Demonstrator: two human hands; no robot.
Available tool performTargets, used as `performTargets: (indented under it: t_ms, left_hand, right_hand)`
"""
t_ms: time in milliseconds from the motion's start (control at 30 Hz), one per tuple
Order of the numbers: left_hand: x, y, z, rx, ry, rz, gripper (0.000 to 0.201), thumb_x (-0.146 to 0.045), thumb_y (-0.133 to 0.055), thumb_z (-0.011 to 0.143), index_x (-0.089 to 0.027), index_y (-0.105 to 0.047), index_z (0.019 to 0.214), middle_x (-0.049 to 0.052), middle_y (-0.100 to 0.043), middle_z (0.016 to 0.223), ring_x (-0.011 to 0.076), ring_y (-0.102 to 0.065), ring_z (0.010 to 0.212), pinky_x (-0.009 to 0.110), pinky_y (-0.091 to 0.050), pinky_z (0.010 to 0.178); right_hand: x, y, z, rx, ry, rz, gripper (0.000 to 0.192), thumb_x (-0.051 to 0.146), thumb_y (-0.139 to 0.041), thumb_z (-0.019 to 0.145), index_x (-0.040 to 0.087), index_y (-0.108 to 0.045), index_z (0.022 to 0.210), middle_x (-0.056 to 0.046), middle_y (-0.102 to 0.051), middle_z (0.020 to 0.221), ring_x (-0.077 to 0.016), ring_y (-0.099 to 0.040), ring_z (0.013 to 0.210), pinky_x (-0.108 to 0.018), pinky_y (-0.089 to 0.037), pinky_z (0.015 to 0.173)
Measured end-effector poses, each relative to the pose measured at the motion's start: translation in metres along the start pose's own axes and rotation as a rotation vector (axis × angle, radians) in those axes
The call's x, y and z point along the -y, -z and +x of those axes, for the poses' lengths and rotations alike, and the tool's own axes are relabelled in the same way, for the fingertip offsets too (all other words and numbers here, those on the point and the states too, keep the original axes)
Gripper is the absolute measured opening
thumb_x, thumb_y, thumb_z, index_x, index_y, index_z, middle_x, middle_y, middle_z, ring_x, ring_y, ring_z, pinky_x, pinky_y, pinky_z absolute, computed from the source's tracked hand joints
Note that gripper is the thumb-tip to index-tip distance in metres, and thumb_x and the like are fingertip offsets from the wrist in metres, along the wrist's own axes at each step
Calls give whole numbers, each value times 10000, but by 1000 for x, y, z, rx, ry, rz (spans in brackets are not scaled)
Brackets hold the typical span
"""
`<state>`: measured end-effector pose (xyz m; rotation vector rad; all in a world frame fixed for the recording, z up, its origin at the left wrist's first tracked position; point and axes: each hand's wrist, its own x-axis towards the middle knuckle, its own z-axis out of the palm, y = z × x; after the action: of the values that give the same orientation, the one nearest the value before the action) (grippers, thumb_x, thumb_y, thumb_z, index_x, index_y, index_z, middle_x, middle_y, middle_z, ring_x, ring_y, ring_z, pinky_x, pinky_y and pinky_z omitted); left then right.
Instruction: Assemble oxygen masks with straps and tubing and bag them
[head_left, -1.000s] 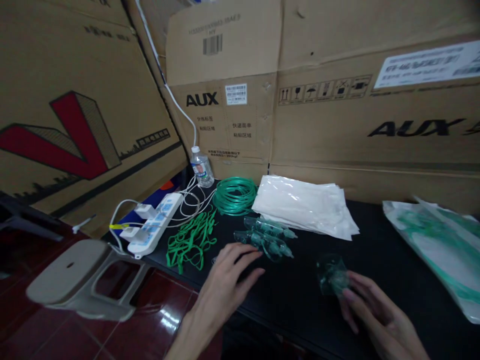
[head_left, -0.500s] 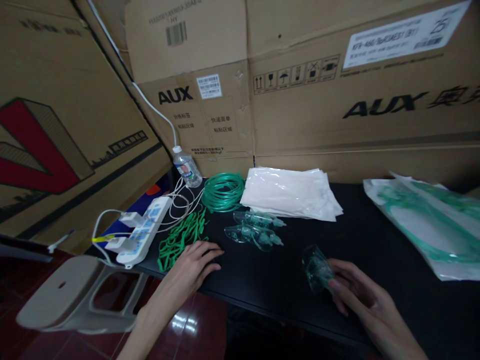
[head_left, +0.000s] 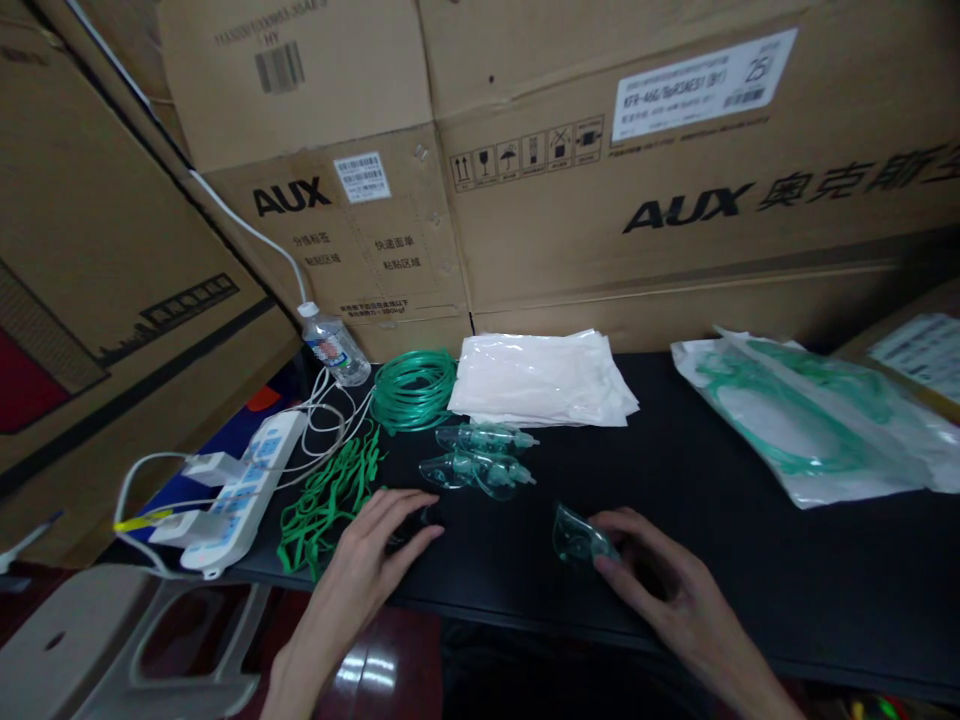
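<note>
A clear green-tinted oxygen mask (head_left: 581, 540) is pinched between the thumb and fingers of my right hand (head_left: 660, 575), just over the front of the black table. My left hand (head_left: 382, 545) is beside the heap of green elastic straps (head_left: 330, 505), thumb and fingers apart in a curve, with nothing I can make out held in them. Its lower fingers are partly hidden. Beyond the hands, several similar masks (head_left: 480, 468) lie together on the table. Behind them are a coil of green tubing (head_left: 414, 392) and a stack of white plastic-covered packets (head_left: 536, 380).
Bagged masks with green tubing (head_left: 810, 420) lie at the right. On the left are a white power strip (head_left: 244, 500) with plugs and cables, and a plastic bottle (head_left: 335, 345). Large cardboard boxes (head_left: 540, 240) stand behind the table (head_left: 517, 590). A stool (head_left: 82, 630) stands at lower left.
The view has turned rightward. My right hand has brought the mask closer to my left hand, and the mask has tilted. My left thumb and fingers have spread wider.
</note>
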<state>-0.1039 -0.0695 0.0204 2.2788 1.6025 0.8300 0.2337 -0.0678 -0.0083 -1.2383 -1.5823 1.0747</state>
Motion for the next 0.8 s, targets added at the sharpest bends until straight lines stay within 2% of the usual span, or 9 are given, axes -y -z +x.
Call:
performTargets:
  t_ms: [133,233,333,467,633,733,800]
  left_hand:
    - [-30,-26,6,8,21,-272,242,-330,-687,984,-303,-707,1224,20,-743,1161,190,-719,1057,299,-564,941]
    - [-50,-46,11,13,18,-439,264,-298,-703,976,-330,-734,1236,12,-746,1159,171,-717,1063,250,-551,931]
    - [-63,-59,16,6,17,-539,283,-285,-719,964,-360,-752,1235,1,-752,1132,150,-719,1026,212,-543,909]
    - [-71,-65,24,46,45,-604,329,-249,-793,899,-359,-765,1208,-16,-788,1069,141,-741,976,180,-548,877]
    - [-70,-78,29,-36,83,-663,165,-268,-889,784,-297,-821,932,-36,-797,849,126,-751,788,131,-565,733]
    - [-69,-86,27,-69,66,-663,154,-316,-860,820,-321,-834,972,-23,-802,890,132,-759,818,132,-579,735]
    - [-70,-89,25,-47,61,-623,194,-290,-835,849,-357,-830,1032,-26,-814,957,131,-767,872,130,-581,772]
  right_hand:
    - [5,-5,-6,101,-18,171,156,301,-671,942,270,-731,1083,-25,-697,1013,-195,-691,970,-283,-538,880]
    - [6,-5,-8,140,-35,222,168,295,-682,955,269,-726,1114,-28,-667,1043,-184,-678,994,-273,-531,888]
    - [5,-3,-9,164,-29,238,169,258,-684,955,275,-734,1115,-28,-648,1056,-174,-662,1002,-266,-520,878]
    - [6,-2,-6,186,-2,258,260,181,-683,931,294,-750,1155,-30,-642,1064,-163,-655,998,-262,-521,870]
    - [2,-3,-3,175,-5,257,362,158,-647,936,338,-742,1235,-32,-619,1076,-157,-662,984,-249,-559,812]
    - [-3,-5,-5,159,9,224,425,138,-650,924,352,-713,1285,-35,-628,1102,-163,-674,992,-260,-578,815]
    - [-7,-7,-8,142,34,171,491,111,-677,896,367,-690,1314,-27,-641,1129,-165,-681,1016,-262,-578,838]
